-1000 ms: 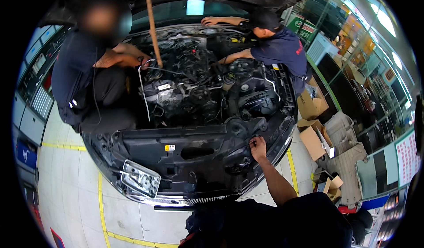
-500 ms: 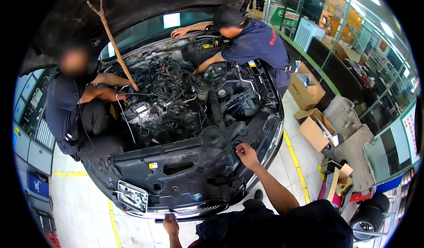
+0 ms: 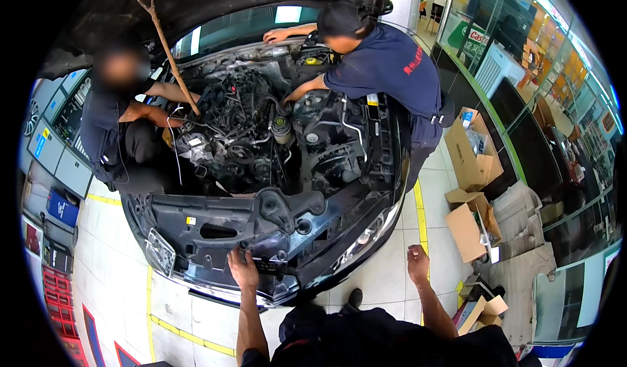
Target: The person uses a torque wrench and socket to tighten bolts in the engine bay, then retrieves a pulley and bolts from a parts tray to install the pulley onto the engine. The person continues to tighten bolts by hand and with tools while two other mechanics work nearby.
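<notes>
The car [image 3: 313, 262] stands with its hood up. My left hand [image 3: 243, 270] reaches over its front edge, fingertips at the black plastic panel [image 3: 222, 211] behind the grille; the fingers look slightly apart, and nothing shows in them. Off the car's front right corner, above the tiled floor, my right hand [image 3: 418, 266] hangs in the air with fingers loosely bent and nothing seen in it. Nearest to it on the car is the right headlight [image 3: 367, 237]. Behind the panel lies the exposed engine [image 3: 238, 122] with its hoses and pulleys.
A forked wooden stick [image 3: 167, 50] stands between engine and raised hood [image 3: 91, 24]. One co-worker [image 3: 108, 128] crouches at the left; another co-worker [image 3: 385, 66] leans in from the right. Cardboard boxes [image 3: 469, 158] and grey covers [image 3: 522, 236] lie along the right.
My right hand has left the panel and moved right, off the car. My left hand has come up from below the bumper onto the front panel. The whole view has shifted.
</notes>
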### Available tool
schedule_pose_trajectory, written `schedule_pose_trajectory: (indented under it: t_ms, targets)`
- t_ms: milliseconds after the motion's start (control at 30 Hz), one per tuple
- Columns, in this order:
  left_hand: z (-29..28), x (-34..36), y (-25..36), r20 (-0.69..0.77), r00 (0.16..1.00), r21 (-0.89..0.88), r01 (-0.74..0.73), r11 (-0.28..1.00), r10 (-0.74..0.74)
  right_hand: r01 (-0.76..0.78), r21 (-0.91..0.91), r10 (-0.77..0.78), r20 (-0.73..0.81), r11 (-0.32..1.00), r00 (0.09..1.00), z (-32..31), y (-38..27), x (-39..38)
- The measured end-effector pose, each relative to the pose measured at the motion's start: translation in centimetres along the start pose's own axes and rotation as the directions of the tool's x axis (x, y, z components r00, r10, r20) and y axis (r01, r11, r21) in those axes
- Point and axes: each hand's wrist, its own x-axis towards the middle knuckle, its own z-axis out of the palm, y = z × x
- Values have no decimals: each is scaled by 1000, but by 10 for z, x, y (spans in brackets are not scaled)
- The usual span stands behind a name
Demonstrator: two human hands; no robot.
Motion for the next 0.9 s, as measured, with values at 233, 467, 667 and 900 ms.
schedule_pose_trajectory:
  t_ms: [233, 467, 667, 900]
  targets:
    - [29, 81, -32, -306, 949, 323, 177, 930, -74, -311, 3, 309, -122, 950, 943, -42, 46, -34]
    - [81, 84, -26, -231, 896, 505, 443, 741, -378, -246, -5, 238, -245, 969, 940, -64, 10, 9]
    - [74, 87, -22, -268, 910, 490, 411, 768, -316, -47, 29, 51, -169, 998, 984, -37, -69, 124]
    - [90, 120, -32, -235, 794, 428, 602, 674, -560, 422, 112, -430, 68, 900, 900, 36, -135, 273]
